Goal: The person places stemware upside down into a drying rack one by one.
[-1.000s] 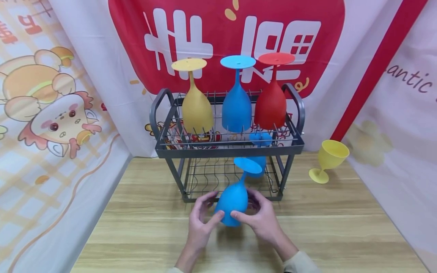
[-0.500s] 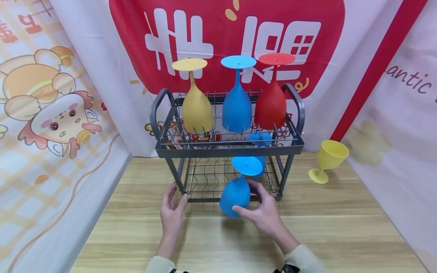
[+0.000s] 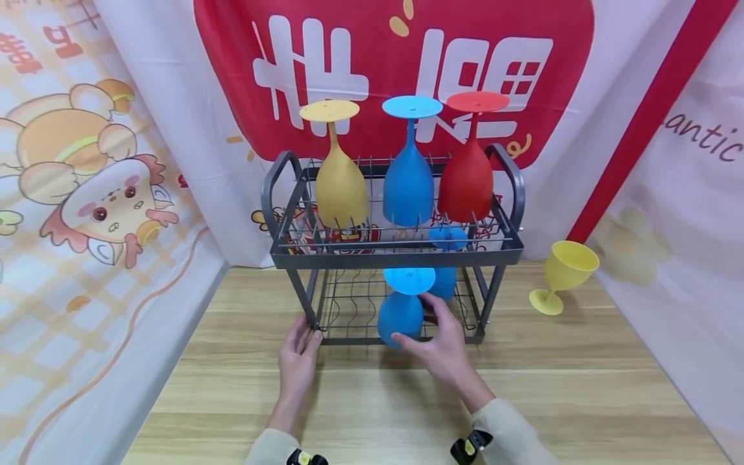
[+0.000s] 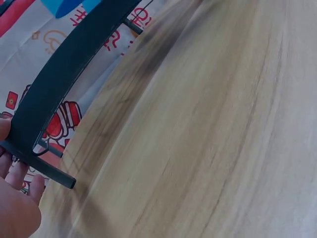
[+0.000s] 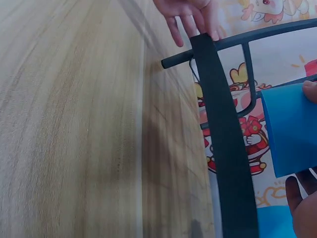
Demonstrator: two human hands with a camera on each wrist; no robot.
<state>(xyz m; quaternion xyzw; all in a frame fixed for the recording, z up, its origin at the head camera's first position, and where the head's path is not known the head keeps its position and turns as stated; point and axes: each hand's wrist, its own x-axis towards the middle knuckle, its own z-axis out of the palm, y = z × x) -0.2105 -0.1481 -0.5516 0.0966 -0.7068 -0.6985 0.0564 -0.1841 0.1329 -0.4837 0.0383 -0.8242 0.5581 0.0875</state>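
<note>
My right hand [image 3: 446, 349] holds a blue plastic goblet [image 3: 400, 316] upside down by its bowl, thumb on the near side. The goblet overlaps the front edge of the lower tier of a dark two-tier dish rack [image 3: 395, 261]. In the right wrist view the goblet's rim [image 5: 270, 134] hangs close past the rack's front rail [image 5: 225, 144]. My left hand [image 3: 298, 365] grips the rack's lower left front corner; in the left wrist view the thumb [image 4: 4, 128] lies over the frame, with fingers beneath. Another blue goblet [image 3: 444, 284] stands inverted behind, partly hidden.
Inverted on the upper tier stand a yellow goblet [image 3: 341, 187], a blue goblet [image 3: 409, 187] and a red goblet [image 3: 466, 184]. A bright yellow goblet [image 3: 571, 265] stands upright on the wooden table [image 3: 581, 387], right of the rack. Printed cloth hangs behind and at both sides.
My left hand has let go of the blue goblet and moved left to the rack's corner. The right hand has carried the goblet up and forward to the lower tier, turning it more upright.
</note>
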